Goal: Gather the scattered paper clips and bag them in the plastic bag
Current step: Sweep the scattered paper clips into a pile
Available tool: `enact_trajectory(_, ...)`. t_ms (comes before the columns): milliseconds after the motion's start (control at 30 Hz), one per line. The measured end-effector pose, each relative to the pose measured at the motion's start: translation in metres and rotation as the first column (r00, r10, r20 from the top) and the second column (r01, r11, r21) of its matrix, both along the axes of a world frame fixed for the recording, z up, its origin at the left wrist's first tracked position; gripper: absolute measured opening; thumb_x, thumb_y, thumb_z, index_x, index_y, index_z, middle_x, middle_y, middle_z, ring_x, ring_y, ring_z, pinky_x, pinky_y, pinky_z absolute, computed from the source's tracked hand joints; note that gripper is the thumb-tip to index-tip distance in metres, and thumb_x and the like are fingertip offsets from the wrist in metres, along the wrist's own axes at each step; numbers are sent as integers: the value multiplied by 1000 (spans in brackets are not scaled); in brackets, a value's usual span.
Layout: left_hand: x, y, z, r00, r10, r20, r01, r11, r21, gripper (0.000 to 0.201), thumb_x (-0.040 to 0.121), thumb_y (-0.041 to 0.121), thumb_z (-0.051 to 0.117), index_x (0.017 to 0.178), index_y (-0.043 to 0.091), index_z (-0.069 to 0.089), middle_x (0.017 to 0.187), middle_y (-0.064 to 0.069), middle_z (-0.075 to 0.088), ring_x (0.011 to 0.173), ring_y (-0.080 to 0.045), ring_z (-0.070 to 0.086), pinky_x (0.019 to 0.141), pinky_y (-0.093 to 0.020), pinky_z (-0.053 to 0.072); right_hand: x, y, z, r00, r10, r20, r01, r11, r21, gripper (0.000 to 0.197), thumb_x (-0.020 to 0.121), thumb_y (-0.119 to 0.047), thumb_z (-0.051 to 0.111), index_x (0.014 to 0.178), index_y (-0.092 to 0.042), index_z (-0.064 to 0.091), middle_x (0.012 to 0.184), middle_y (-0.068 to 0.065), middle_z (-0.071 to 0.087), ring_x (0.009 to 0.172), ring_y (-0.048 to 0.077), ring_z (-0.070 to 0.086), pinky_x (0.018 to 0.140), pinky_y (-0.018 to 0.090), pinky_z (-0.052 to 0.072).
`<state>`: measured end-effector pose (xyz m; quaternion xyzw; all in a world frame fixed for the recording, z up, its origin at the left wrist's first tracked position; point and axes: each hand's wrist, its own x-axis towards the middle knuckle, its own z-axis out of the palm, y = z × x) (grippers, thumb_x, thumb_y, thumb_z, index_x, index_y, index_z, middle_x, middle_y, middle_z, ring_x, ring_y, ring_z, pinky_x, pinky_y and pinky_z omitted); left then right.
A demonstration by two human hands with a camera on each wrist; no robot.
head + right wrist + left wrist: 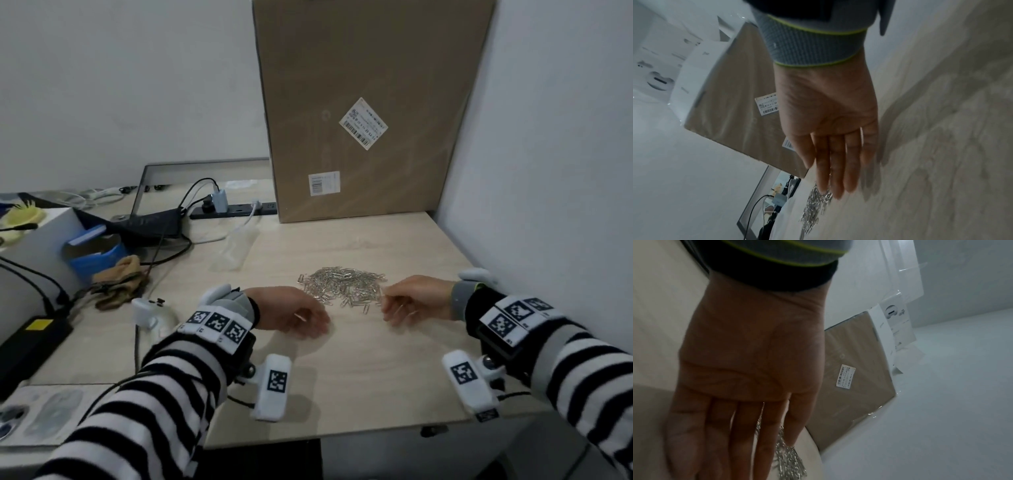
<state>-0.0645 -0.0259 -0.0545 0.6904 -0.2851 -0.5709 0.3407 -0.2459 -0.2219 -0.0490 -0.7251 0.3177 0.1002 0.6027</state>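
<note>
A heap of silver paper clips (pixel 344 284) lies on the pale wooden table (pixel 359 370). My left hand (pixel 294 313) is at the heap's left edge and my right hand (pixel 411 301) at its right edge, both with straight fingers. In the left wrist view the fingers (pixel 719 434) are extended with the clips (pixel 789 462) just beyond them. The right wrist view shows flat fingers (pixel 834 164) reaching to the clips (pixel 816 209). Neither hand holds anything. A clear plastic bag (pixel 238 248) lies flat on the table behind and left of the heap.
A tall cardboard box (pixel 366 109) leans against the back wall. A power strip (pixel 236 209), cables, a laptop (pixel 154 219), a blue box (pixel 96 253), brown gloves (pixel 120 281) and a white controller (pixel 150 311) crowd the left side. The wall stands close on the right.
</note>
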Motion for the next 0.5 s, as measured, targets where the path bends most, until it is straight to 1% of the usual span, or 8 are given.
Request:
enact_trajectory(67, 5, 0, -3, 998, -48, -29, 49, 996, 69, 22, 94, 19, 49, 92, 7, 67, 82, -3, 71, 65, -10, 67, 52, -18, 50, 4, 1, -7, 986, 131, -104, -128, 991, 32, 34, 98, -28, 44, 78, -12, 66, 71, 1, 74, 59, 9, 70, 50, 19, 47)
enact_trajectory(133, 7, -7, -5, 999, 50, -21, -50, 998, 36, 20, 95, 17, 49, 89, 7, 66, 80, -4, 69, 61, -8, 67, 50, -17, 50, 16, 5, -12, 982, 142, -122, -142, 990, 6, 30, 98, -23, 43, 82, -12, 66, 70, -1, 72, 57, 5, 68, 49, 15, 48)
enact_trajectory(233, 5, -26, -10, 972, 227, 52, -218, 966, -136, 18, 95, 12, 49, 84, 7, 63, 78, -5, 65, 56, -6, 63, 52, -15, 50, 40, 9, -14, 999, 44, 11, -43, 995, -85, 25, 96, -17, 46, 81, -11, 65, 74, 2, 67, 54, 4, 62, 50, 15, 44)
enact_trajectory(333, 5, -35, -4, 951, 297, 91, -263, 926, -270, 16, 94, 8, 50, 82, 5, 61, 71, -4, 66, 52, -7, 61, 50, -17, 47, 54, 8, -7, 985, -63, 162, 73, 996, -59, 21, 95, -13, 49, 82, -8, 65, 75, 7, 67, 54, 9, 60, 47, 18, 39)
enact_trajectory(367, 9, -35, 0, 936, 330, 125, -279, 909, -310, 16, 94, 8, 49, 84, 5, 61, 71, -3, 67, 55, -8, 61, 51, -18, 47, 56, 5, -4, 973, -109, 203, 126, 989, -76, 21, 94, -13, 49, 81, -8, 65, 77, 7, 68, 56, 10, 61, 48, 19, 38)
enact_trajectory(400, 15, -35, 2, 910, 380, 165, -308, 887, -345, 16, 94, 9, 49, 87, 5, 62, 78, -3, 67, 65, -11, 61, 57, -19, 47, 56, 0, -1, 957, -165, 237, 198, 972, -123, 21, 93, -15, 50, 81, -9, 66, 81, 8, 69, 61, 11, 62, 51, 21, 40)
enact_trajectory(433, 22, -35, 4, 872, 442, 209, -344, 858, -382, 16, 95, 10, 48, 94, 5, 63, 90, -7, 67, 78, -16, 60, 66, -23, 48, 57, -7, 2, 937, -223, 270, 280, 940, -196, 21, 93, -17, 50, 83, -9, 67, 87, 8, 70, 69, 14, 62, 57, 24, 42)
enact_trajectory(500, 37, -32, 4, 772, 543, 329, -401, 819, -411, 27, 96, 15, 47, 117, 4, 60, 120, -12, 61, 107, -23, 55, 89, -31, 44, 55, -20, 3, 917, -280, 284, 381, 825, -418, 25, 94, -22, 48, 99, -7, 68, 107, 10, 68, 92, 22, 62, 75, 30, 45)
